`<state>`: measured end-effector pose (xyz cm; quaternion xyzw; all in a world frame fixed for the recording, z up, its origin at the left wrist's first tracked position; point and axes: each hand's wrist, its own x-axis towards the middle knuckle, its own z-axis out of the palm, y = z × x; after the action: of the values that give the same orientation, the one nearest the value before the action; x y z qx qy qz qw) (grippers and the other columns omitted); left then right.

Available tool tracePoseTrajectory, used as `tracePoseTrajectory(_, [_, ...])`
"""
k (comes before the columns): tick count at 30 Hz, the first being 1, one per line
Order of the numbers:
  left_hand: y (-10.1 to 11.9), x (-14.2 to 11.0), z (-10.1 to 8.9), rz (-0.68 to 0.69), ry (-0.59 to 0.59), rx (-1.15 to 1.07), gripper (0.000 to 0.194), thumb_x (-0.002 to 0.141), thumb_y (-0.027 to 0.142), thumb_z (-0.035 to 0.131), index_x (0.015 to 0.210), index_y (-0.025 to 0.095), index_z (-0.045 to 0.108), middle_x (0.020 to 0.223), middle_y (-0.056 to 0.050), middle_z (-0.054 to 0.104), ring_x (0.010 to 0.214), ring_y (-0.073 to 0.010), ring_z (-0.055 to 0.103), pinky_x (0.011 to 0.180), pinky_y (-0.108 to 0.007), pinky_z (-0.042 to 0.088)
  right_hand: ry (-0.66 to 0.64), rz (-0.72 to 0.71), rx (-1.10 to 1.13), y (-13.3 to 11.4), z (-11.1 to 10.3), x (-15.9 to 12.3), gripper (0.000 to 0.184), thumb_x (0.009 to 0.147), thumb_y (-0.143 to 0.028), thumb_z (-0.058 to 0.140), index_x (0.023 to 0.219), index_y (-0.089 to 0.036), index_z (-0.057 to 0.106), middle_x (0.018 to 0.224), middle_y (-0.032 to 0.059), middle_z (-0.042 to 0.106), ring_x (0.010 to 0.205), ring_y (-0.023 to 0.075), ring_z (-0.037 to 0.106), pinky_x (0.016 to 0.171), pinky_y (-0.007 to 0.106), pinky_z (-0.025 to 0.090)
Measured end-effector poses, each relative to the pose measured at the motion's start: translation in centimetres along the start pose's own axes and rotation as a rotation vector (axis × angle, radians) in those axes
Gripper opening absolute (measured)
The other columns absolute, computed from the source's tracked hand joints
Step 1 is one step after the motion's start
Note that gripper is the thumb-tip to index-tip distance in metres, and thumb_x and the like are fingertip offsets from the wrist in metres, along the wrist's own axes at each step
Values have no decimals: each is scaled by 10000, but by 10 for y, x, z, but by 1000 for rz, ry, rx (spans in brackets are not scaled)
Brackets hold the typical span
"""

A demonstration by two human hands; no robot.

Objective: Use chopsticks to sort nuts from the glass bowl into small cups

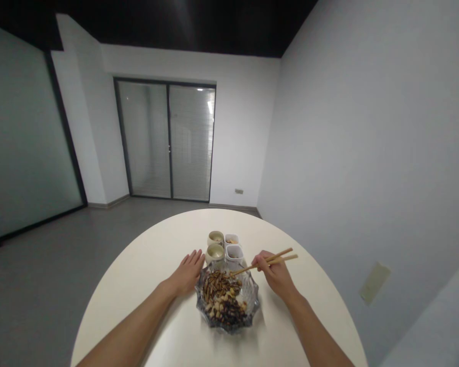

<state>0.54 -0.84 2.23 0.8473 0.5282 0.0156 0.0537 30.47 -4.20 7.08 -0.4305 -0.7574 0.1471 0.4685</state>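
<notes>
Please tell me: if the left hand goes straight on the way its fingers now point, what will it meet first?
The left hand would probably meet the nearer cream ceramic cup first. The cup stands just beyond the fingertips, though the depth is hard to judge from this view.

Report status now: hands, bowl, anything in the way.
Right hand gripping wooden chopsticks, tips over glass bowl of sunflower seeds and nuts. Left hand open on table, beside bowl. Ceramic cups and white square dishes just beyond bowl.
</notes>
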Motion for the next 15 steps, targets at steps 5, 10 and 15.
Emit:
tracePoseTrajectory(5, [-2, 0, 3, 5, 29, -4, 599, 940, 259, 372, 1489, 83, 209, 1542, -159, 111, 1415, -284, 82, 1127, -437, 148, -16, -9, -31, -6, -6, 1, 358, 911, -395, 514, 668, -174, 657, 609, 20, 605, 582, 153, 552, 542, 243, 407])
tracePoseTrajectory(10, [-2, 0, 3, 9, 20, 6, 609, 936, 248, 374, 1491, 81, 189, 1545, -161, 111, 1417, -282, 73, 1127, -426, 142, -37, -4, -6, -11, -17, 1, 340, 876, -390, 572, 638, -162, 653, 532, 8, 578, 498, 131, 482, 461, 232, 330])
tracePoseTrajectory(15, [-4, 0, 3, 25, 15, 3, 624, 913, 221, 377, 1490, 83, 184, 1543, -171, 108, 1416, -287, 79, 1122, -445, 151, -49, -58, -51, -13, -26, 2, 365, 895, -366, 537, 624, -155, 658, 521, 8, 565, 493, 125, 479, 472, 235, 326])
